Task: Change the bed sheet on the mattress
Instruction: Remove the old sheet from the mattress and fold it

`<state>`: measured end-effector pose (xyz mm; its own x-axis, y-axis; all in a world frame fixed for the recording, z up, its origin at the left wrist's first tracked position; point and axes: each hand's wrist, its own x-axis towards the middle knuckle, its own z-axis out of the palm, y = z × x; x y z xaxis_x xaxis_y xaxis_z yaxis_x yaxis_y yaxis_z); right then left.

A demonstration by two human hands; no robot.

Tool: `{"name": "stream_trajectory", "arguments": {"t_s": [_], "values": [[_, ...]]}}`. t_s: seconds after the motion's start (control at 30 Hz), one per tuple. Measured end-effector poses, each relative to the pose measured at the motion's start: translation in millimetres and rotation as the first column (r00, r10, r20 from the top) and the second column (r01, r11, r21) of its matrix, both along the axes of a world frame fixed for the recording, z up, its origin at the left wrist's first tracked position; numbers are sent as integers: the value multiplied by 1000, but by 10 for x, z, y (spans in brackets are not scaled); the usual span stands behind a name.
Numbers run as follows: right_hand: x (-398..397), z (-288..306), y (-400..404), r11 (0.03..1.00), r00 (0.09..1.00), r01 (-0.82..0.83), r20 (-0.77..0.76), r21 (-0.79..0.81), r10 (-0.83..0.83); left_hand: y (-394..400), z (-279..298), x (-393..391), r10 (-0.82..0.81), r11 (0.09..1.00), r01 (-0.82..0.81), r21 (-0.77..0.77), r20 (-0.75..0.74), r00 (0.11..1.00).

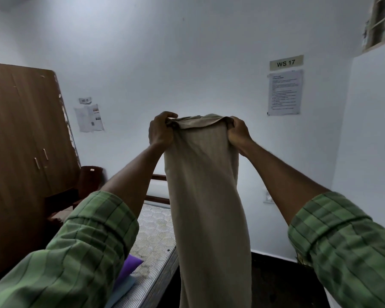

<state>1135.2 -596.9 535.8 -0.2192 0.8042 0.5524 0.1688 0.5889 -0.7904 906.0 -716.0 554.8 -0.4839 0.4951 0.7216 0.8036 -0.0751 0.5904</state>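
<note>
Green checked sleeves [93, 230] nearest, beyond them left hand [160, 130] and right hand [239, 132] each clenched on the top edge of the beige bed sheet [207, 196], hanging bunched over the bare mattress [152, 236] — risk: it snags the purple pillow [130, 266] when spread.

Mattress [152, 236]: bare, no sheet on it; top cover shows a pale hexagon pattern, side band striped. It runs from lower left toward the far wall. Headboard [157, 187], dark wood, stands at the mattress's far end. On the mattress's near end lies a purple pillow [129, 266]; touching it, nearer the camera, a light blue folded cloth [121, 290]. Dark floor [273, 283] right of the mattress.
</note>
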Motion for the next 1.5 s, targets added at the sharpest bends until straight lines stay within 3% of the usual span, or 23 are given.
{"name": "stream_trajectory", "arguments": {"t_s": [0.07,0.1,0.17,0.23,0.27,0.3,0.37,0.47,0.57,0.73,1.0,1.27,1.4,1.5], "values": [[-5,6,-91,978,982,-186,-50,-94,182,-9,47,-4,-10,1000,10,-4,-28,1000],[17,8,-116,954,962,-270,8,-131,274,-9,61,-35,-1,1000,0,-15,-32,1000],[75,8,-33,946,899,-307,296,-102,323,-46,46,-105,26,999,-27,-27,-40,999],[117,14,82,984,764,-156,641,83,67,-88,4,-106,45,998,-47,-28,-62,997],[117,11,123,978,709,-56,697,200,-102,-84,-15,-89,42,999,-45,-31,-76,996],[123,12,126,961,695,24,686,277,-215,-70,-35,-54,43,999,-46,-22,-90,995],[104,12,69,953,702,72,664,293,-257,-61,-60,5,78,997,-75,22,-118,990],[51,38,-31,993,784,7,616,115,-77,-85,-44,3,175,983,-163,81,-173,969],[-41,89,-164,981,918,-177,347,-79,194,-197,18,10,279,954,-252,164,-170,945],[-440,160,-316,973,910,-225,369,58,189,-511,53,-154,447,886,-402,232,-192,873],[-1147,177,-798,913,866,-399,358,80,347,-1392,105,-474,626,780,-606,157,-226,747],[-1756,369,-1589,726,679,-687,377,23,630,-2533,233,-584,825,563,-804,192,-184,534],[-2050,443,-2092,625,584,-780,312,-41,749,-3053,352,-563,907,421,-884,203,-118,405],[-2275,536,-2445,576,546,-815,259,-55,797,-3398,468,-625,925,378,-895,236,-67,373]]}}
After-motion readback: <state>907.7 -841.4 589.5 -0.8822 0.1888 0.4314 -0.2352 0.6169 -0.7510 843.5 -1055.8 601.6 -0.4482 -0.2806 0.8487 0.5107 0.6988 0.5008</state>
